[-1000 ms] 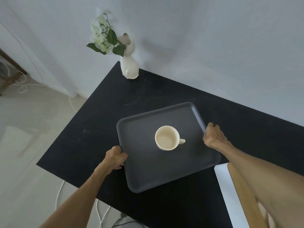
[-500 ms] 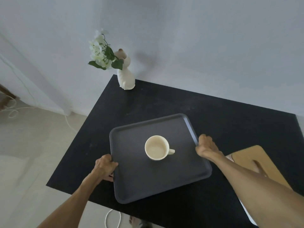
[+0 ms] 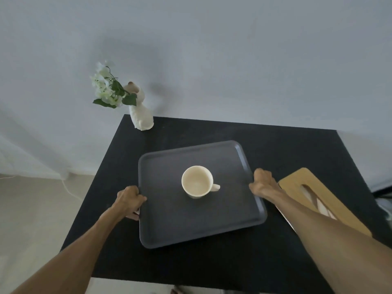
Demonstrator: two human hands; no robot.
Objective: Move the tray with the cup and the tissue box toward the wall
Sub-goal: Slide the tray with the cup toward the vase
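A dark grey tray (image 3: 169, 228) lies in the middle of the black table (image 3: 286, 145). A cream cup (image 3: 197, 181) stands upright at the tray's centre, its handle pointing right. My left hand (image 3: 129, 199) grips the tray's left rim. My right hand (image 3: 262, 183) grips the right rim. The tissue box (image 3: 318, 198), with a wooden lid and a slot, lies on the table just right of the tray, partly hidden by my right forearm.
A white vase with white flowers (image 3: 140, 112) stands at the table's far left corner against the grey wall (image 3: 233, 60). A strip of bare table separates the tray's far edge from the wall. A cable runs along the floor at the left (image 3: 70, 190).
The view has tilted up and shifted right, showing the whole table and the tissue box. The tray has turned slightly, squarer to the wall. Both hands keep their grip on its rims.
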